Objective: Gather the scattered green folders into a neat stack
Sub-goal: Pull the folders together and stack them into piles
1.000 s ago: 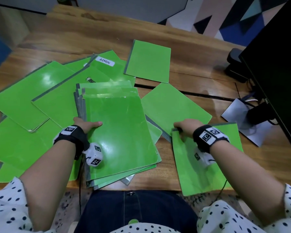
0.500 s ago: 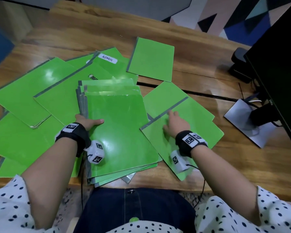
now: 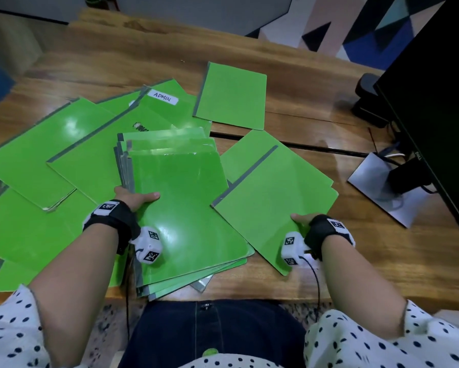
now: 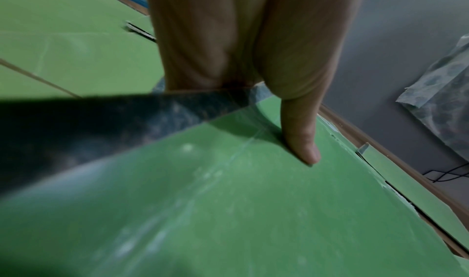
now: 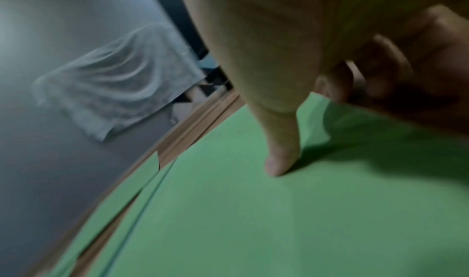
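A stack of green folders lies in front of me near the table's front edge. My left hand grips its left edge, thumb on the top cover and fingers underneath. To its right a single green folder lies at an angle, overlapping the stack's right side. My right hand pinches this folder's near right edge, thumb on top, fingers curled below. Other green folders lie scattered: one far, one labelled ADMIN, several at the left.
A black monitor stands at the right on a silver base with cables around it. A black device sits behind it. A dark groove runs across the wooden table. The stack overhangs the front edge.
My right hand slid the single folder from the near right towards the stack, turning it, then moved to that folder's near right edge and pinched it. The left hand stayed on the stack.
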